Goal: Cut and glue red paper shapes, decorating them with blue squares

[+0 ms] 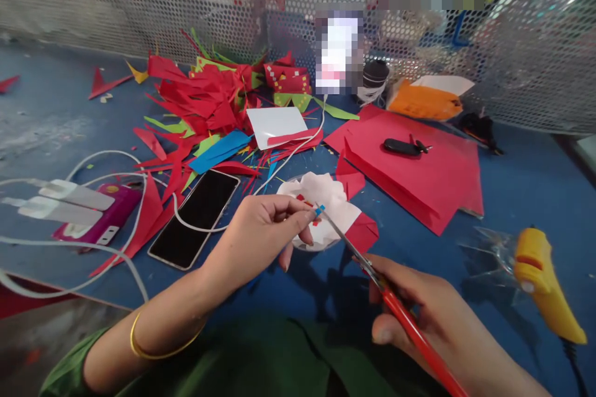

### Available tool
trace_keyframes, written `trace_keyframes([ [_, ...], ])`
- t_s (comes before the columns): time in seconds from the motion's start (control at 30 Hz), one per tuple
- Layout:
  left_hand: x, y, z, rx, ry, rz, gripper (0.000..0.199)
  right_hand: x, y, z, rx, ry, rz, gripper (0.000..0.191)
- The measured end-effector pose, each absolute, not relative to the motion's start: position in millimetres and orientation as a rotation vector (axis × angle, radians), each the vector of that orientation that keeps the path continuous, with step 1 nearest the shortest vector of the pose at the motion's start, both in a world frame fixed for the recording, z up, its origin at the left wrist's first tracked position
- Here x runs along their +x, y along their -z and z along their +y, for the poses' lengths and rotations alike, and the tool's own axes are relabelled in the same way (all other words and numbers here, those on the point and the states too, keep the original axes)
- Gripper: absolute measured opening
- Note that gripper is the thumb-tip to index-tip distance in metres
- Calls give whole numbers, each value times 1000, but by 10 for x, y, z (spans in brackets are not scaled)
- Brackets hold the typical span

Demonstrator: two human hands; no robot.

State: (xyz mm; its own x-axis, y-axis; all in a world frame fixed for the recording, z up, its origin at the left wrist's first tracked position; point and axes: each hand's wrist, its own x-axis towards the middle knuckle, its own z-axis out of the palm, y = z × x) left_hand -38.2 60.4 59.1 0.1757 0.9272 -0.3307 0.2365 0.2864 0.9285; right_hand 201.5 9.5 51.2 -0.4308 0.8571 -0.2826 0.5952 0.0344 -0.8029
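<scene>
Between the thumb and forefinger of my left hand (274,223) is a small piece of blue paper (320,210). My right hand (419,304) grips a pair of scissors (395,305) with red handles, whose blade tips reach the blue piece. Below them lies a white scalloped paper shape (342,217) with small red bits on it and folded red paper (365,233) at its right side. My left fingers cover part of that white shape.
Red paper scraps (200,99) heap at the back left, near blue strips (221,150). A dark phone (195,217) and white cables lie left. Red sheets (419,180) carry a key fob (403,147). A yellow glue gun (544,279) rests right. Mesh panels (139,6) stand behind.
</scene>
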Motion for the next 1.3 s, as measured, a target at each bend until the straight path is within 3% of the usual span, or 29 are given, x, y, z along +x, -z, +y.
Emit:
trace_keyframes([
  [0.73, -357, -597, 624, 1122, -663, 1336, 16, 1925, -445, 86, -1500, -1346, -1953, 22],
  [1.3, -376, -600, 647, 1143, -640, 1315, 16, 1934, -433, 98, -1483, -1315, -1934, 21],
])
